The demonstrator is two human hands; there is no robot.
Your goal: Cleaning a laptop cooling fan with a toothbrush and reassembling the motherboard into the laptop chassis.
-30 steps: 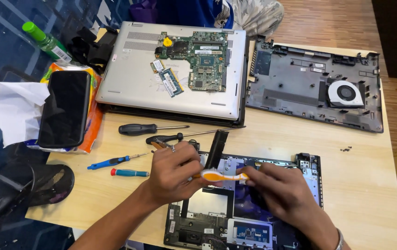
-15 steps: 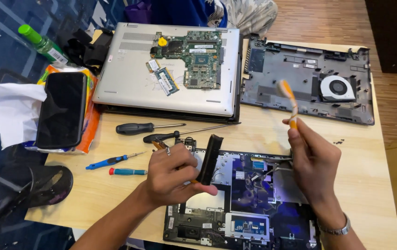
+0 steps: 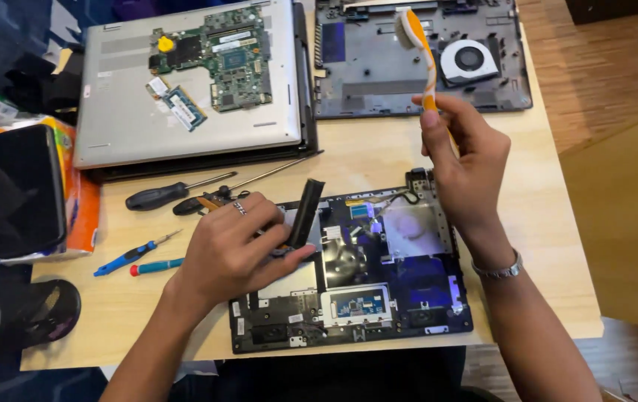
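Head view: an open laptop base lies flat on the pale wooden worktop, and everything here is told from it. It is dark, full of small flat parts, with a blue and white sticker near its front edge. The left hand rests on its left side, fingers curled around a long black bar that stands tilted up from the base. The right hand is above the base's far right corner, closed around the handle of an orange and white brush, bristle end pointing up and away.

Behind the base sits a smooth silver laptop lid with a bumpy green circuit board and a small green memory stick on top. Behind it to the right is a grey plastic shell with a round fan. Left of the base lie two black-handled screwdrivers and two thin blue ones. Further left, a shiny black phone lies on an orange packet.
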